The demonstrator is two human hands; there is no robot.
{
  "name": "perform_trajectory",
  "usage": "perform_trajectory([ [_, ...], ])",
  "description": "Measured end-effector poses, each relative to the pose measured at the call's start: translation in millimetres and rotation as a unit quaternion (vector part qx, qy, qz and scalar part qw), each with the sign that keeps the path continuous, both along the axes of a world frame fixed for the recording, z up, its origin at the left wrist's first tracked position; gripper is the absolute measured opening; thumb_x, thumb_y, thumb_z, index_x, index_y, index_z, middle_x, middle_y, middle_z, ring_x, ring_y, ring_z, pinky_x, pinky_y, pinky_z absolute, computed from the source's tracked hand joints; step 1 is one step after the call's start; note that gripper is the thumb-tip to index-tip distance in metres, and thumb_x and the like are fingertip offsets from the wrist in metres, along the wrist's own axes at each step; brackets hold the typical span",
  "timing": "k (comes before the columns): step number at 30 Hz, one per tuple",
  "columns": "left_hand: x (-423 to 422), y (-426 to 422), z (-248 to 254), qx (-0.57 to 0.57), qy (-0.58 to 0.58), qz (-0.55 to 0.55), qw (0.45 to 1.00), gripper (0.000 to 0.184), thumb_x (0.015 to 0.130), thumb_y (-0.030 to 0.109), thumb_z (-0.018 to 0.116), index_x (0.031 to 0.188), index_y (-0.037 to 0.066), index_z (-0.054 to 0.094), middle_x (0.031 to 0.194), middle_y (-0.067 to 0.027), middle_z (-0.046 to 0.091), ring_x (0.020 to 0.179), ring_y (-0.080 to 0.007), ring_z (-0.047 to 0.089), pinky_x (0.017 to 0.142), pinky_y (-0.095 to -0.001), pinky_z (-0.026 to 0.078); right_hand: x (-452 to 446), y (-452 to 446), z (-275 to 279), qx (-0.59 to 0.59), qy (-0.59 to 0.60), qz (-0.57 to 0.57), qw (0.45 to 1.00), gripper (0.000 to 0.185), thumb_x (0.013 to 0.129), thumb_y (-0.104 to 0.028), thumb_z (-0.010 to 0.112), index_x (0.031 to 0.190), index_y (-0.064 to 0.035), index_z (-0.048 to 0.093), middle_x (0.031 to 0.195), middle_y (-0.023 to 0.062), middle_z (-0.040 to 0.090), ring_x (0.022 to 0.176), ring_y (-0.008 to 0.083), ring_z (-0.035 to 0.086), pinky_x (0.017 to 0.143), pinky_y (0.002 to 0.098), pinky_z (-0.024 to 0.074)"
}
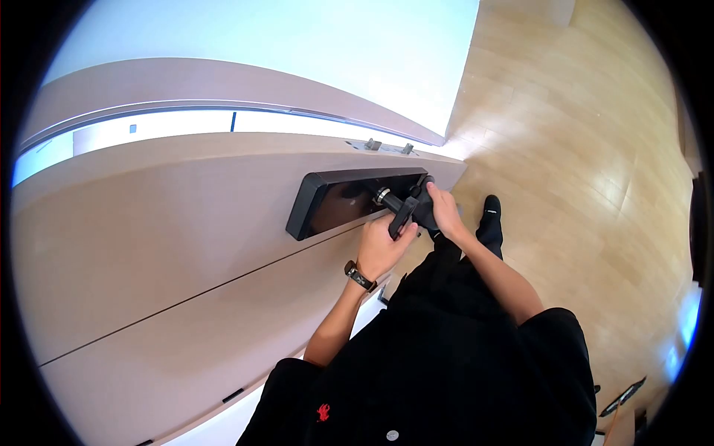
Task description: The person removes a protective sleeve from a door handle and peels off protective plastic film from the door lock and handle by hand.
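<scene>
A long black door lock panel [346,204] with a glossy face is mounted on the pale door [186,193]. From it juts a black lever handle [402,218], which has a silver ring on its neck. My left hand [381,249], with a dark watch on the wrist, is closed around the lever. My right hand [445,212] is closed on a rounded black object [424,208] beside the lever's end. What kind of object this is I cannot make out, as the fingers cover part of it.
Metal latch bolts [373,145] stick out of the door's edge. Beyond lies a narrow bright gap along the frame [223,74]. Wood-look floor [573,149] spreads to the right, near my black shoe [490,212]. A dark flat item [623,398] is at the lower right.
</scene>
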State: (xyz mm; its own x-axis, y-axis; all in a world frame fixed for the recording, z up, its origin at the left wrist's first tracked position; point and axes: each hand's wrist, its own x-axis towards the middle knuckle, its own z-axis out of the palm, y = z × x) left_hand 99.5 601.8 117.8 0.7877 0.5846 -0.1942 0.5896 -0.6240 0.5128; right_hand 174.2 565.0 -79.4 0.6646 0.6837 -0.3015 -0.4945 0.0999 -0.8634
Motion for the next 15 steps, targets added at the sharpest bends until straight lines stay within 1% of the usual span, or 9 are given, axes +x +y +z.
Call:
perform_trajectory([
  [1,-1.1,3.4,-1.4,-0.023,0.019,-0.009,1.000,0.025,0.077,0.021,0.067,0.069,-0.001,0.056,0.053,-0.0105,0.052,0.046,-0.0209,0.051,0.047,-0.0316,0.039,3.0,-2.8,-4.3,0.000,0.000,0.000,1.000,0.051,0.096,-0.038,0.042,0.068,0.0047,0.046,0.057,0.0071,0.039,0.059,0.0147,0.037,0.058,0.0349,0.0365],
  [2,-2.3,6.6,-3.5,-0.024,0.019,-0.008,0.999,0.025,0.077,0.021,0.067,0.069,-0.001,0.056,0.053,-0.0105,0.052,0.046,-0.0209,0.051,0.047,-0.0316,0.039,6.5,-6.9,-8.7,0.002,0.018,-0.018,1.000,0.050,0.096,-0.037,0.042,0.069,0.0047,0.046,0.059,0.0058,0.040,0.061,0.0139,0.038,0.060,0.0340,0.0367],
  [4,-5.9,12.4,-9.4,-0.056,-0.004,-0.043,0.997,0.026,0.077,0.020,0.067,0.066,0.000,0.055,0.052,-0.0097,0.051,0.045,-0.0194,0.048,0.046,-0.0306,0.038,18.2,-18.7,-0.5,-0.015,0.040,-0.047,0.998,0.046,0.096,-0.035,0.043,0.073,0.0052,0.047,0.067,0.0048,0.045,0.067,0.0131,0.039,0.064,0.0320,0.0370],
  [5,-5.1,10.9,-11.2,-0.058,-0.003,-0.043,0.997,0.026,0.077,0.020,0.067,0.066,0.000,0.055,0.052,-0.0097,0.051,0.045,-0.0194,0.048,0.046,-0.0306,0.038,23.5,-23.7,1.0,-0.029,0.044,-0.055,0.997,0.045,0.096,-0.034,0.044,0.074,0.0049,0.047,0.069,0.0047,0.046,0.068,0.0126,0.040,0.064,0.0309,0.0372],
  [7,-2.6,7.0,-20.5,-0.008,-0.062,-0.029,0.998,0.023,0.077,0.017,0.067,0.066,0.000,0.056,0.052,-0.0095,0.052,0.046,-0.0196,0.050,0.047,-0.0303,0.039,32.7,-24.5,5.4,-0.037,0.026,-0.098,0.994,0.044,0.096,-0.034,0.045,0.076,0.0050,0.049,0.071,0.0050,0.048,0.070,0.0130,0.041,0.065,0.0303,0.0374],
  [8,-2.7,6.6,-26.9,-0.008,-0.062,-0.031,0.998,0.023,0.077,0.017,0.067,0.066,0.000,0.056,0.052,-0.0095,0.052,0.046,-0.0196,0.050,0.047,-0.0303,0.039,37.1,-26.3,9.3,-0.037,0.026,-0.100,0.994,0.044,0.096,-0.034,0.045,0.076,0.0050,0.049,0.071,0.0050,0.048,0.070,0.0130,0.041,0.065,0.0303,0.0374],
  [10,-2.4,6.7,-37.0,0.004,-0.137,-0.022,0.990,0.021,0.077,0.016,0.067,0.067,-0.001,0.058,0.052,-0.0091,0.053,0.046,-0.0198,0.052,0.047,-0.0297,0.039,49.8,-33.2,32.6,-0.036,0.059,-0.107,0.992,0.043,0.095,-0.034,0.045,0.079,0.0054,0.050,0.073,0.0056,0.049,0.071,0.0134,0.042,0.066,0.0292,0.0376],
  [14,-4.8,7.4,-38.1,0.017,-0.134,-0.026,0.991,0.019,0.077,0.015,0.067,0.069,-0.001,0.059,0.053,-0.0092,0.053,0.046,-0.0202,0.053,0.047,-0.0292,0.040,62.8,-21.2,19.4,-0.011,0.051,-0.105,0.993,0.042,0.095,-0.033,0.045,0.081,0.0055,0.050,0.073,0.0052,0.048,0.070,0.0120,0.041,0.066,0.0278,0.0373],
  [15,-4.4,7.1,-38.3,0.018,-0.135,-0.024,0.990,0.019,0.077,0.014,0.067,0.069,-0.001,0.059,0.052,-0.0094,0.053,0.046,-0.0203,0.053,0.046,-0.0295,0.040,66.6,-16.9,21.3,0.002,0.033,-0.107,0.994,0.040,0.096,-0.033,0.045,0.083,0.0041,0.053,0.076,0.0018,0.050,0.071,0.0097,0.042,0.066,0.0255,0.0372],
])
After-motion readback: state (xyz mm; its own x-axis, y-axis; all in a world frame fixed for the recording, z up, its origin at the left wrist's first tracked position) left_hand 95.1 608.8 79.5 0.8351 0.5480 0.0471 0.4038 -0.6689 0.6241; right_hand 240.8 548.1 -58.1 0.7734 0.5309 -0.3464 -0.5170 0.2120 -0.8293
